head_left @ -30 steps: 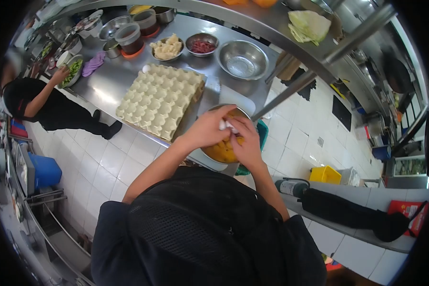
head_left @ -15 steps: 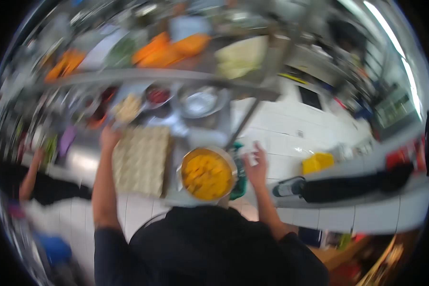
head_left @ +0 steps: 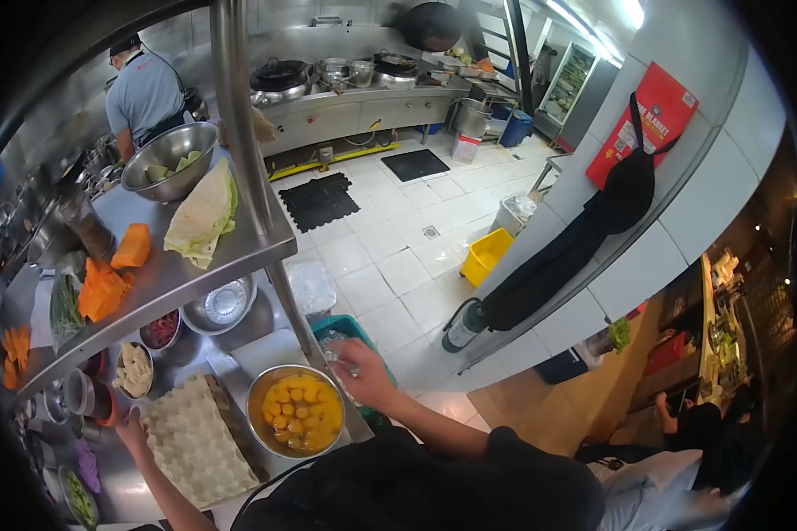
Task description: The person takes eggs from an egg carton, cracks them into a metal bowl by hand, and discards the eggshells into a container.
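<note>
A grey cardboard egg tray point(head_left: 199, 442) lies on the steel counter, with no eggs showing in its cups. My left hand point(head_left: 131, 431) is at the tray's left edge, its fingers closed against the rim. To the tray's right, a round steel bowl point(head_left: 255, 403) holds many yellow yolks point(head_left: 297, 411) in clear liquid. My right hand point(head_left: 367, 376) hangs just beyond the bowl's right rim, over a green bin point(head_left: 350, 326) with pale, crumpled contents. Its fingers look loosely bent and apart; I make out nothing held in them.
Bowls of pale pieces point(head_left: 135, 370) and red strips point(head_left: 161, 329) and an empty-looking steel bowl point(head_left: 221, 305) stand behind the tray. A raised steel shelf point(head_left: 164, 310) carries carrots point(head_left: 102, 288) and cabbage point(head_left: 202, 212). A tiled pillar point(head_left: 558, 305) stands right; a person point(head_left: 146, 97) is at the back left.
My view has swung to the right, and the picture has sharpened. My left hand stays by the tray's edge; my right hand is now closer to the bowl, over the bin.
</note>
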Motion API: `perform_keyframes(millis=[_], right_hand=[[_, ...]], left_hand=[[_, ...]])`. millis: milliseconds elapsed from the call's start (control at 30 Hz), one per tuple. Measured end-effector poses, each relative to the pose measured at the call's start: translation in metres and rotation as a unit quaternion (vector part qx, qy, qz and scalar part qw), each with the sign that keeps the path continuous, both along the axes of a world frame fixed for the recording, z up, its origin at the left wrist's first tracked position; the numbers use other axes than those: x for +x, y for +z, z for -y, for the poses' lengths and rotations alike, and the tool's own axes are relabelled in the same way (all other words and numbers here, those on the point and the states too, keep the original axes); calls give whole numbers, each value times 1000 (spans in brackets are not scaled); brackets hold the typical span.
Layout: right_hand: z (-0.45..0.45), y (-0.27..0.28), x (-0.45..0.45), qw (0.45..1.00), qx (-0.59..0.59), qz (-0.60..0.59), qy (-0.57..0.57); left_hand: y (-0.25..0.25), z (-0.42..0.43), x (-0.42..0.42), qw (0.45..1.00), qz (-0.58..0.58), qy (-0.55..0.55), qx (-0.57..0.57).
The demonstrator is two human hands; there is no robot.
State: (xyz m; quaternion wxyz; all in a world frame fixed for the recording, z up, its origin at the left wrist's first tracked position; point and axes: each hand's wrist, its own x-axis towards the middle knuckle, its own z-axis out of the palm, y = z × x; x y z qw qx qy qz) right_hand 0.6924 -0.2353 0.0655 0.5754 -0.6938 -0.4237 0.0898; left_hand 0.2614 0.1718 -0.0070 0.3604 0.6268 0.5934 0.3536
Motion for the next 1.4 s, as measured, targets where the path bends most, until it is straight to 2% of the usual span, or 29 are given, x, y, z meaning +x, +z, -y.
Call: perform_keyframes(millis=[67, 133, 167, 200, 233, 300, 367, 500, 567, 633, 667, 700, 733, 767, 833, 867, 933, 967, 1100, 1167, 1200, 1267, 1300, 1367, 1400], right_hand=[[-5, 14, -15, 994, -53, -54, 83], [-17, 38, -31, 981, -19, 52, 185], [-22, 47, -38, 981, -24, 47, 187], [-27, 55, -46, 967, -6, 58, 247], [-28, 55, -52, 950, 12, 68, 306], [-32, 32, -51, 942, -14, 72, 328], [-37, 26, -47, 929, -32, 88, 357], [-32, 31, -41, 921, -59, 31, 384], [-30, 37, -42, 922, -53, 7, 384], [-29, 47, -45, 963, -2, -15, 270], [-28, 63, -40, 958, 0, -70, 278], [-23, 72, -41, 958, -1, -72, 277], [-19, 79, -41, 967, 76, -52, 238], [-17, 82, -41, 968, 153, -30, 196], [-16, 68, -40, 967, 173, 11, 186], [-17, 61, -42, 971, 81, 40, 221], [-25, 21, -43, 951, -75, 69, 293], [-25, 16, -46, 951, -73, 71, 293], [-31, 15, -50, 973, -22, 8, 231], [-42, 4, -46, 973, 0, -73, 221], [-45, -2, -46, 973, 1, -71, 218], [-47, -8, -47, 946, 3, -218, 241], [-47, -9, -47, 947, 2, -216, 239], [-42, -7, -48, 919, -66, -307, 240], [-40, -5, -47, 919, -68, -307, 240]], left_hand=[[52, 80, 64, 984, 172, -30, -40], [67, 160, 124, 943, 292, -112, -109], [70, 192, 148, 898, 355, -179, -190], [74, 223, 171, 836, 412, -241, -269], [85, 257, 195, 831, 425, -245, -262], [69, 281, 213, 795, 457, -241, -319], [70, 287, 213, 800, 451, -241, -314], [67, 293, 210, 804, 423, -249, -334], [68, 292, 214, 808, 448, -229, -307], [75, 298, 219, 801, 470, -209, -305], [74, 301, 222, 832, 436, -222, -263], [72, 302, 224, 858, 400, -235, -219], [67, 302, 223, 895, 314, -240, -206], [66, 304, 225, 894, 313, -243, -208], [69, 311, 232, 893, 298, -271, -198], [70, 311, 237, 876, 332, -278, -214], [50, 302, 234, 885, 306, -291, -197], [46, 299, 233, 895, 280, -298, -180], [71, 301, 237, 878, 297, -304, -218], [68, 294, 235, 880, 302, -303, -204], [67, 291, 233, 884, 307, -297, -190], [73, 287, 231, 901, 278, -292, -163], [75, 286, 230, 916, 249, -284, -136], [67, 279, 228, 902, 272, -293, -162], [65, 277, 228, 902, 251, -319, -148]])
